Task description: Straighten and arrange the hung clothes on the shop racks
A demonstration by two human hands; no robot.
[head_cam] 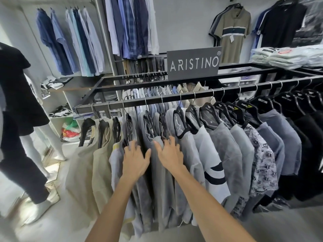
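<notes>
The left hand (135, 159) and right hand (169, 154) lie flat with fingers spread, gripping nothing. They press on the shoulders of the grey T-shirts (158, 182) midway along the black rail (174, 98). Part the shirts evenly and keep the hangers (178, 123) square to the rail.

Our left hand (135, 159) buries its fingertips between the grey shirts (161, 186), so we cannot see what they touch. Our right hand (170, 154) covers part of one shirt's shoulder. The mannequin (19, 105) is blurred and cut off at the left edge. The rail (192, 96) runs out past the right edge.
</notes>
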